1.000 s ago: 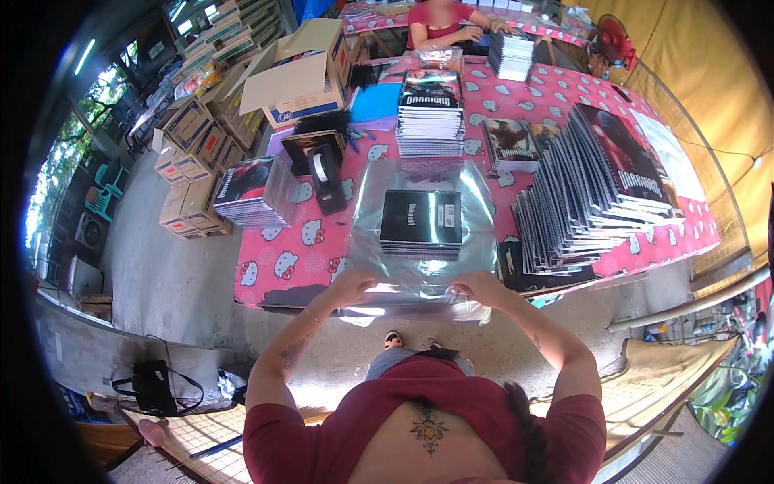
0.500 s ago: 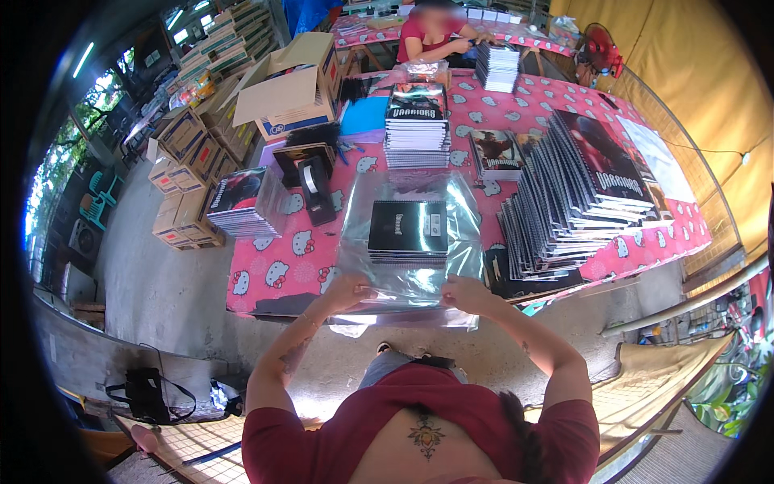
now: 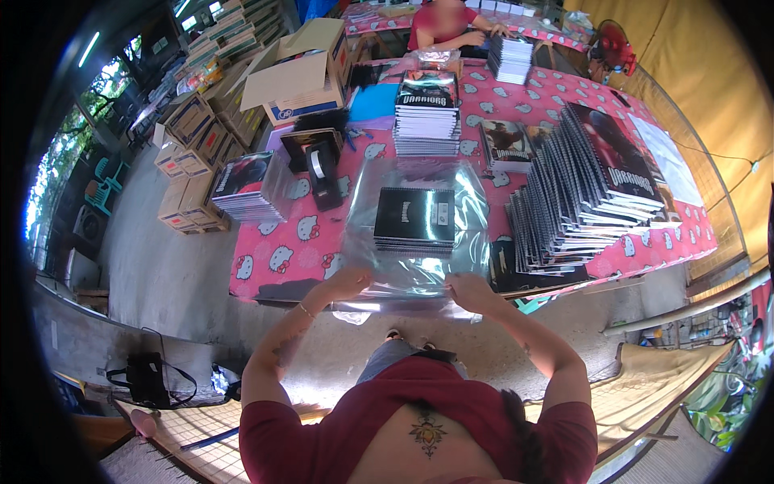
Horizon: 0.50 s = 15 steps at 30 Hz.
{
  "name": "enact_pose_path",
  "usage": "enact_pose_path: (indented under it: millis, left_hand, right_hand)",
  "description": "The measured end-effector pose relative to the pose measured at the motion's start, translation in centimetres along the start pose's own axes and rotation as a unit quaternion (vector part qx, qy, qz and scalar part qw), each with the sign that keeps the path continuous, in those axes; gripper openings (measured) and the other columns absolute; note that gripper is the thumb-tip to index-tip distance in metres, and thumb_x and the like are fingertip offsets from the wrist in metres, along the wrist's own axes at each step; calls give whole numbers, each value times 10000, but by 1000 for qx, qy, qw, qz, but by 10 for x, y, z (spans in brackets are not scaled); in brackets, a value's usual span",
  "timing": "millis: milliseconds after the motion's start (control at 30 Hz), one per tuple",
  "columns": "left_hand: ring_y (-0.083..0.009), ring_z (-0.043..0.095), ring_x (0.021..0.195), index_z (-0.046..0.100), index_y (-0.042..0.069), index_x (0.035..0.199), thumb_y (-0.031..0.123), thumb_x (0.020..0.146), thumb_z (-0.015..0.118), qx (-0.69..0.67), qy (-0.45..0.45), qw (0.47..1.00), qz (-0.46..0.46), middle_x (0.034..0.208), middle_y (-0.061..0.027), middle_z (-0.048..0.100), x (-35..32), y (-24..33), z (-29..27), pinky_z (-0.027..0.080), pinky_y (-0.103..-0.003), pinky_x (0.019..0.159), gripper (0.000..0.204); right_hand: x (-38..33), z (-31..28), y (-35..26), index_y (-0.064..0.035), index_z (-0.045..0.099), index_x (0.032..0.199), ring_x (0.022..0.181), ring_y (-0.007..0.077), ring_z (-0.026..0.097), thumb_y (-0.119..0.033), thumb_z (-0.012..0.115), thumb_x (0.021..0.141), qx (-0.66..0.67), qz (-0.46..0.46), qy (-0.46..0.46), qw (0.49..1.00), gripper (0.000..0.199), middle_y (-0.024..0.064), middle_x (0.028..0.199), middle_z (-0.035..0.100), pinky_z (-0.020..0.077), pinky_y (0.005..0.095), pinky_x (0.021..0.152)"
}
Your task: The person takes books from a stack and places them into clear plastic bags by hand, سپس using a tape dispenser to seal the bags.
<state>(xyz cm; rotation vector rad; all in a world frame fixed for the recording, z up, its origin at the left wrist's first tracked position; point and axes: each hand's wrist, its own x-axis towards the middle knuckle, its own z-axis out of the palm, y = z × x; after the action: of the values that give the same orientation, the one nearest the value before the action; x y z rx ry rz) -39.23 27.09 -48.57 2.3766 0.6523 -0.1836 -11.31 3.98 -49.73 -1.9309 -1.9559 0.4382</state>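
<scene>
A short stack of black spiral notebooks [image 3: 414,216] lies on clear plastic film [image 3: 363,211] near the front of the table. Its top cover is glossy black with a small pale label. My left hand [image 3: 348,284] pinches the film's near edge, left of the stack. The same edge is held by my right hand [image 3: 470,292] on the other side, fingers closed. Between my hands the film is creased and shiny, and part of it hangs past the table's front edge. Neither hand touches the notebooks.
A tall fanned pile of spiral notebooks [image 3: 576,194] stands right. Behind the film is another notebook stack [image 3: 427,121]. A tape dispenser [image 3: 324,179], wrapped notebooks [image 3: 250,187] and an open carton [image 3: 302,85] stand left on the pink tablecloth [image 3: 274,256]. A co-worker [image 3: 443,28] sits across.
The view has shifted slightly, so the table sits a little higher and farther right. My hands keep their hold on the film. The co-worker's hand has moved over the far notebook stack.
</scene>
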Motion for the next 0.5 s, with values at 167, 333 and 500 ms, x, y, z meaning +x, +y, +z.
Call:
enact_pose_path:
  millis: [167, 333, 500]
  left_hand:
    - [-306, 667, 920, 678, 47, 1067, 326, 951, 602, -47, -1, 996, 80, 997, -143, 702, -10, -11, 5, 502, -404, 814, 311]
    - [-263, 667, 929, 690, 49, 1084, 341, 922, 635, -12, -77, 997, 7, 983, -126, 712, -7, -33, -25, 505, -388, 810, 339]
    - [-227, 671, 813, 716, 44, 1001, 323, 911, 639, -92, 51, 993, -55, 876, -96, 718, 12, 2, -88, 508, -360, 751, 304]
  right_hand:
    - [-1, 2, -17, -76, 567, 1011, 960, 290, 632, -273, 713, 812, -68, 2, 7, 998, 316, 97, 947, 627, 507, 460, 809]
    - [-5, -5, -27, -89, 570, 1071, 1028, 288, 610, -345, 771, 755, -131, 25, -19, 991, 454, 102, 1057, 593, 496, 469, 851]
    - [10, -38, 0, -79, 588, 1151, 968, 325, 625, -227, 714, 810, 179, 103, -39, 978, 393, 121, 1057, 635, 503, 426, 830]
